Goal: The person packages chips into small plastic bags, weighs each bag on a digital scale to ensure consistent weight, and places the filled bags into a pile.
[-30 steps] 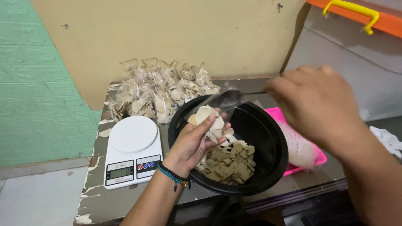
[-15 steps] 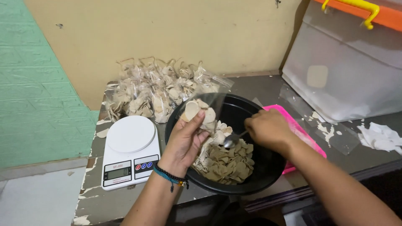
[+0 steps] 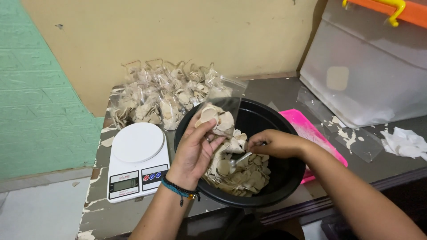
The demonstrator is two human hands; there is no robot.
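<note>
Two hands worked over the black bowl at centre frame: the left hand clasped a clear bag of pale crackers, the right hand gripped a spoon dipped among the chips, right of the white scale

Worn grey table: scale, black bowl, pink tray, filled bags, storage box.

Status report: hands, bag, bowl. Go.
Left hand holds clear bag of crackers over black bowl. Right hand digs spoon into crackers. Nothing obstructing.
</note>
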